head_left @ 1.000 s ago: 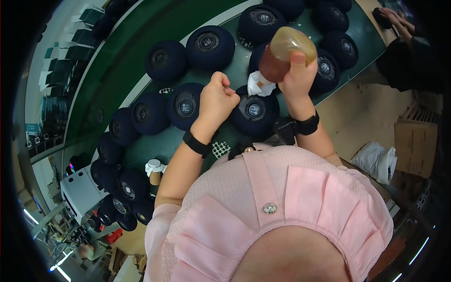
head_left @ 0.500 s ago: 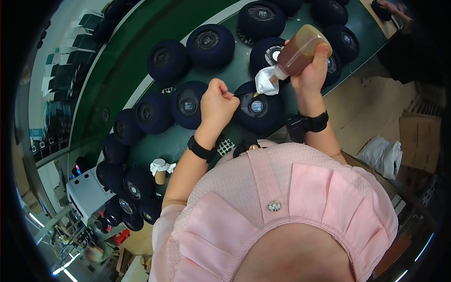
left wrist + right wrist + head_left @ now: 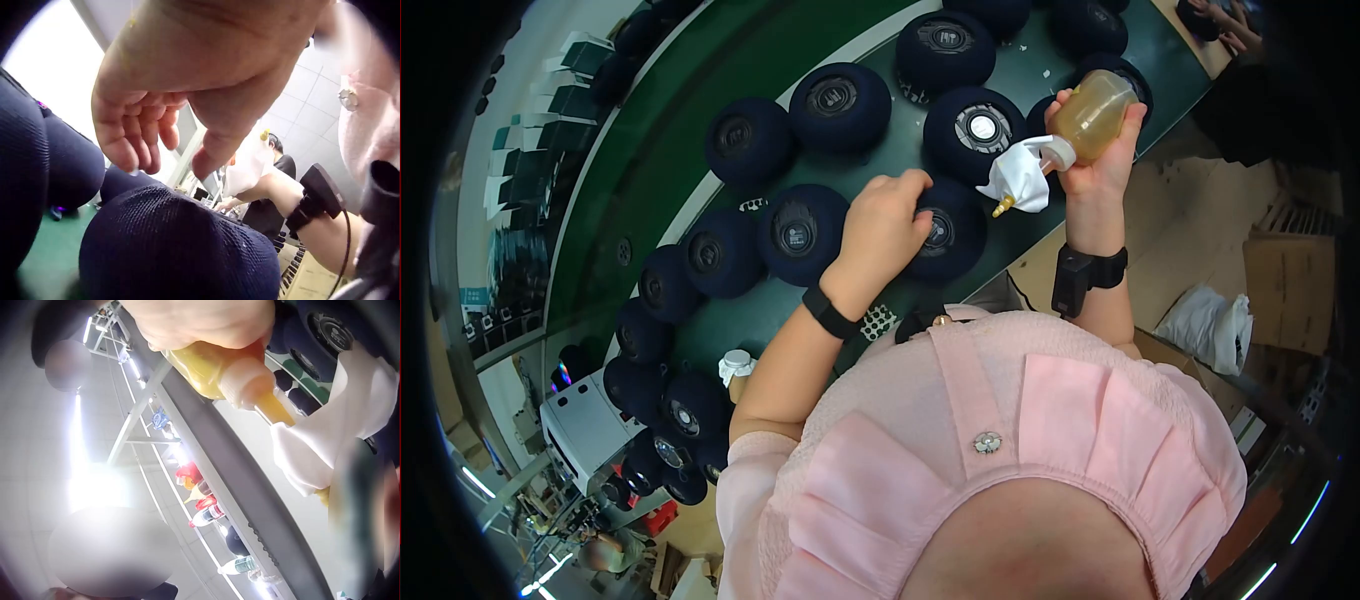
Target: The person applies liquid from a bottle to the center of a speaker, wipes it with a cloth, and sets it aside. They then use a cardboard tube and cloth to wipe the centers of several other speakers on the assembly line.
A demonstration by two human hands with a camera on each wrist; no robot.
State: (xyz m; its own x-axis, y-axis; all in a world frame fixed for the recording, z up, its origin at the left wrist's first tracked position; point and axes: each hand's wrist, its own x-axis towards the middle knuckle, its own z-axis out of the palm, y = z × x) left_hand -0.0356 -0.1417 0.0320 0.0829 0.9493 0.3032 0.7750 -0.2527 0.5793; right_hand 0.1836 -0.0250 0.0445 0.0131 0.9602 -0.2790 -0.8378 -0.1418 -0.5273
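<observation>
My right hand (image 3: pixel 1103 180) grips a squeeze bottle (image 3: pixel 1092 118) of amber liquid, its nozzle pointing down and left. A white cloth (image 3: pixel 1022 175) is wrapped about the nozzle, and the yellowish tip sticks out below. My left hand (image 3: pixel 882 228) is over the near edge of a round dark-blue fabric-covered speaker (image 3: pixel 962 235) with a black recessed disc, hiding its left part. In the left wrist view the fingers (image 3: pixel 128 140) bend loosely above the knit fabric, thumb apart from them, with nothing seen between.
Several similar round units, such as one with a bright silver centre (image 3: pixel 983 127), line the green table (image 3: pixel 745 320). A small cloth-topped jar (image 3: pixel 737 366) stands by my left forearm. Another person's hands (image 3: pixel 1235 30) appear at the far right corner.
The bottle has moved right, away from the speaker in front of me, its tip now clear of the disc. My left hand has shifted right over that speaker, its fingers less tightly curled.
</observation>
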